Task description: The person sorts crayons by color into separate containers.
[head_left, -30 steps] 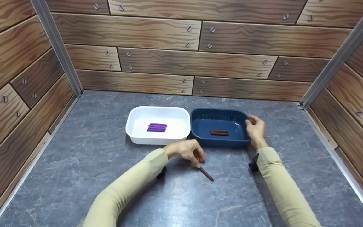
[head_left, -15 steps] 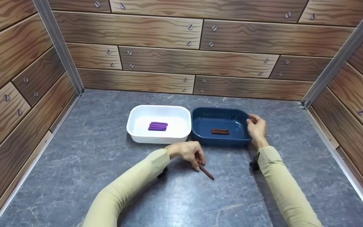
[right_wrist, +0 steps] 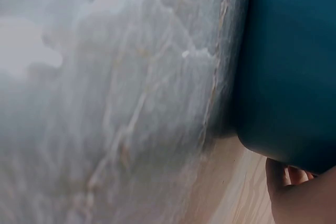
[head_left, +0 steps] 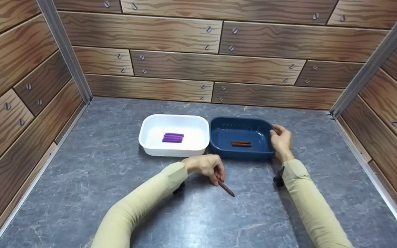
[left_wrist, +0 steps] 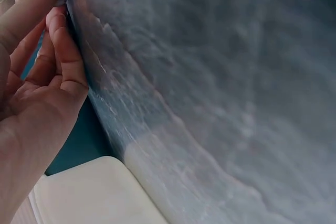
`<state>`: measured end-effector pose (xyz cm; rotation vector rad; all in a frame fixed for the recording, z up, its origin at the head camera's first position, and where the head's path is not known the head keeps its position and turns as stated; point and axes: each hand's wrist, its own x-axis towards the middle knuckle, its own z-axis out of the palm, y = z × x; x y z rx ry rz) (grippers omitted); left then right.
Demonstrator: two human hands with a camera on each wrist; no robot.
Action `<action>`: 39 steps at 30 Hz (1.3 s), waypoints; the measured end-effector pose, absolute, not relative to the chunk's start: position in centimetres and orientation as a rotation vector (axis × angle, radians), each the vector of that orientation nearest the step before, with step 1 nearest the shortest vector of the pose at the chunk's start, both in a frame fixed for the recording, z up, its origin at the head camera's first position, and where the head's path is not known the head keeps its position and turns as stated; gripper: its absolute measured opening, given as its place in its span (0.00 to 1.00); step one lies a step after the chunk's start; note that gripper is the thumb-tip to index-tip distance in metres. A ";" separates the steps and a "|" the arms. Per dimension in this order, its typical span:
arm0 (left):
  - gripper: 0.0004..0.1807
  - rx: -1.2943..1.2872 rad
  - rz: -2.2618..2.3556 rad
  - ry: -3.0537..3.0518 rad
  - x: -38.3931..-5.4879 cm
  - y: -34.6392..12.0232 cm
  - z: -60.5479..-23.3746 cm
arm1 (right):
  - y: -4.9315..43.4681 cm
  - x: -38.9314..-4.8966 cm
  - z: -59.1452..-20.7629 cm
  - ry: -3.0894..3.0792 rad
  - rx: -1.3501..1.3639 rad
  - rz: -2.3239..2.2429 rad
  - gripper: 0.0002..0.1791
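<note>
In the head view, my left hand (head_left: 206,167) pinches the upper end of a thin brown stick (head_left: 226,188) in front of the containers. The stick slants down to the right over the tabletop; its exact kind is unclear. My right hand (head_left: 282,140) grips the right end of a dark blue container (head_left: 242,155), thumb on the near side of the rim. Two similar brown sticks (head_left: 241,144) lie side by side inside it. The left wrist view shows the curled fingers of my left hand (left_wrist: 42,82). The right wrist view shows part of my right hand (right_wrist: 304,198) against the blue wall.
A white container (head_left: 173,152) stands against the blue one's left side and holds several purple sticks (head_left: 173,138) in a row. Both are on a grey marbled tabletop (head_left: 91,165). Walls with a wood-plank print (head_left: 171,38) enclose the back and sides.
The head view has shifted slightly. My left thumb has moved a little down along the brown stick's end since the first frame. My right hand stays on the blue container.
</note>
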<state>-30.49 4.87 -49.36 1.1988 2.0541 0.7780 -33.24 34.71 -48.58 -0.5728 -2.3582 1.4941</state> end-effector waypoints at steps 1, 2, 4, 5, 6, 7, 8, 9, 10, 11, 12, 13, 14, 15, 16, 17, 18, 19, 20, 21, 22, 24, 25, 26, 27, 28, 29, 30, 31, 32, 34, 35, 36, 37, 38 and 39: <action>0.11 1.194 0.771 2.056 -30.5 4.8 -49.4 | 34.7 -33.2 -48.6 -2.358 -0.570 1.497 0.22; 0.11 1.189 0.763 2.062 -30.5 4.8 -49.4 | 34.6 -33.2 -48.6 -2.360 -0.572 1.496 0.22; 0.10 1.186 0.750 2.067 -30.5 4.8 -49.4 | 34.6 -33.2 -48.7 -2.364 -0.577 1.487 0.22; 0.09 1.188 0.744 2.067 -30.4 4.8 -49.4 | 34.6 -33.2 -48.8 -2.367 -0.578 1.482 0.22; 0.09 1.187 0.744 2.063 -30.4 4.8 -49.4 | 34.6 -33.2 -48.8 -2.374 -0.579 1.475 0.22; 0.09 1.187 0.746 2.055 -30.4 4.8 -49.4 | 34.6 -33.1 -48.8 -2.380 -0.581 1.469 0.22; 0.08 1.188 0.755 2.046 -30.4 4.8 -49.4 | 34.6 -33.1 -48.9 -2.381 -0.580 1.465 0.22; 0.08 1.190 0.769 2.038 -30.4 4.7 -49.4 | 34.7 -33.1 -48.9 -2.379 -0.579 1.464 0.22; 0.08 1.191 0.783 2.031 -30.4 4.7 -49.5 | 34.7 -33.1 -48.9 -2.382 -0.577 1.462 0.22; 0.07 1.192 0.799 2.024 -30.4 4.7 -49.5 | 34.7 -33.1 -48.8 -2.385 -0.578 1.460 0.22; 0.07 1.196 0.814 2.017 -30.4 4.7 -49.5 | 34.7 -33.1 -48.8 -2.384 -0.579 1.460 0.22; 0.07 1.200 0.828 2.013 -30.4 4.7 -49.5 | 34.7 -33.1 -48.8 -2.379 -0.579 1.462 0.21; 0.07 1.202 0.842 2.011 -30.5 4.7 -49.6 | 34.7 -33.1 -48.7 -2.376 -0.579 1.466 0.21; 0.07 1.200 0.852 2.012 -30.5 4.7 -49.5 | 34.7 -33.1 -48.7 -2.376 -0.582 1.467 0.21; 0.07 1.199 0.859 2.012 -30.5 4.7 -49.5 | 34.7 -33.1 -48.6 -2.375 -0.582 1.468 0.21; 0.07 1.199 0.865 2.011 -30.5 4.7 -49.5 | 34.7 -33.1 -48.6 -2.369 -0.582 1.476 0.21; 0.07 1.197 0.866 2.013 -30.6 4.7 -49.4 | 34.7 -33.2 -48.6 -2.363 -0.580 1.485 0.21; 0.07 1.193 0.871 2.016 -30.6 4.7 -49.4 | 34.7 -33.2 -48.6 -2.362 -0.583 1.487 0.21; 0.07 1.191 0.872 2.022 -30.6 4.7 -49.3 | 34.7 -33.2 -48.6 -2.363 -0.582 1.486 0.21; 0.06 1.192 0.873 2.030 -30.6 4.6 -49.2 | 34.7 -33.2 -48.6 -2.360 -0.584 1.486 0.21; 0.06 1.191 0.876 2.037 -30.6 4.6 -49.2 | 34.7 -33.3 -48.6 -2.359 -0.582 1.484 0.21; 0.06 1.194 0.878 2.054 -30.7 4.6 -49.1 | 34.7 -33.3 -48.7 -2.356 -0.583 1.483 0.21; 0.06 1.197 0.878 2.061 -30.7 4.6 -49.1 | 34.7 -33.3 -48.7 -2.356 -0.582 1.487 0.21; 0.06 1.198 0.880 2.065 -30.7 4.5 -49.1 | 34.7 -33.3 -48.7 -2.356 -0.579 1.489 0.21; 0.06 1.199 0.882 2.067 -30.7 4.5 -49.1 | 34.8 -33.4 -48.7 -2.356 -0.579 1.493 0.21; 0.06 1.201 0.886 2.068 -30.7 4.5 -49.1 | 34.8 -33.4 -48.7 -2.357 -0.575 1.496 0.22; 0.06 1.203 0.889 2.067 -30.7 4.5 -49.1 | 34.8 -33.4 -48.7 -2.356 -0.573 1.502 0.22; 0.06 1.203 0.895 2.066 -30.7 4.5 -49.1 | 34.8 -33.4 -48.7 -2.356 -0.571 1.504 0.22; 0.06 1.202 0.906 2.062 -30.7 4.4 -49.1 | 34.8 -33.5 -48.7 -2.357 -0.569 1.505 0.22; 0.06 1.201 0.915 2.059 -30.7 4.4 -49.0 | 34.8 -33.5 -48.7 -2.358 -0.570 1.500 0.22; 0.07 1.196 0.939 2.049 -30.7 4.4 -48.9 | 34.8 -33.5 -48.6 -2.358 -0.573 1.496 0.22; 0.07 1.192 0.950 2.042 -30.7 4.4 -48.8 | 34.8 -33.5 -48.6 -2.357 -0.576 1.494 0.22; 0.07 1.189 0.962 2.036 -30.6 4.3 -48.8 | 34.7 -33.5 -48.6 -2.360 -0.580 1.491 0.21; 0.07 1.191 0.971 2.033 -30.6 4.3 -48.8 | 34.7 -33.5 -48.6 -2.362 -0.582 1.490 0.21; 0.07 1.193 0.977 2.033 -30.6 4.3 -48.7 | 34.8 -33.4 -48.6 -2.365 -0.584 1.487 0.21; 0.07 1.194 0.984 2.034 -30.6 4.2 -48.7 | 34.8 -33.4 -48.6 -2.370 -0.584 1.479 0.21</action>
